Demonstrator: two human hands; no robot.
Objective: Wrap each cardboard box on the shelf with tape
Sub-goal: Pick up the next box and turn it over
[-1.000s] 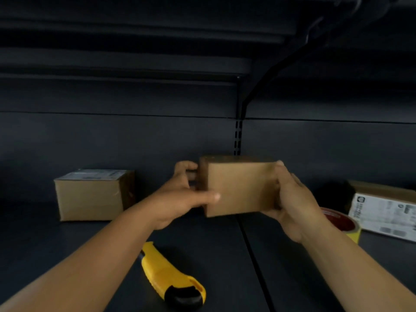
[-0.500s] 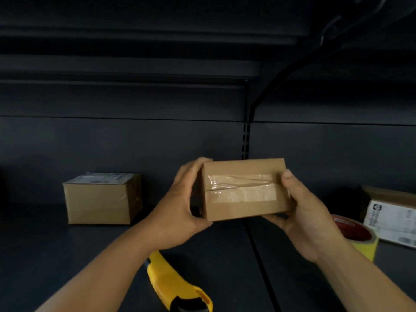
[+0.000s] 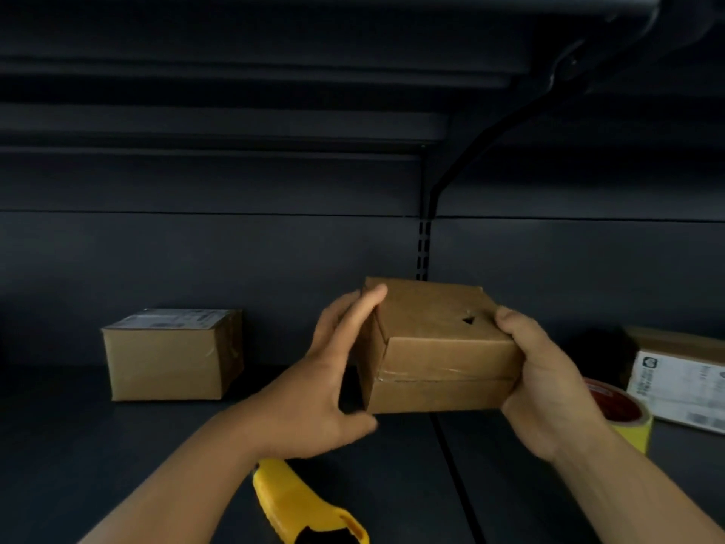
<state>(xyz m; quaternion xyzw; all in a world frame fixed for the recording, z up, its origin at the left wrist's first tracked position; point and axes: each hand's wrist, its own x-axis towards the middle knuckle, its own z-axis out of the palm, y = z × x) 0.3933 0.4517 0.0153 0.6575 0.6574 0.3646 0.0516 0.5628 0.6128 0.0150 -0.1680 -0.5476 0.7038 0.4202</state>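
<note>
I hold a small brown cardboard box (image 3: 439, 347) in the air above the dark shelf (image 3: 157, 445), in the middle of the view. A strip of clear tape runs along the seam on its front face, and its top has a small dark hole. My left hand (image 3: 325, 382) grips the box's left end, fingers up along the side and thumb underneath. My right hand (image 3: 549, 382) grips the right end, thumb on top. A roll of tape (image 3: 623, 418) with a red core and yellow side stands on the shelf behind my right wrist.
A taped brown box (image 3: 168, 355) with a white label on top sits at the back left. Another box (image 3: 682, 378) with a white printed label lies at the far right. A yellow utility knife (image 3: 306, 508) lies near the shelf's front edge, under my left forearm.
I have turned the box in my hands: the taped face that was toward me tilted down, and the face with the small hole now shows on top. The box sits slightly lower.
</note>
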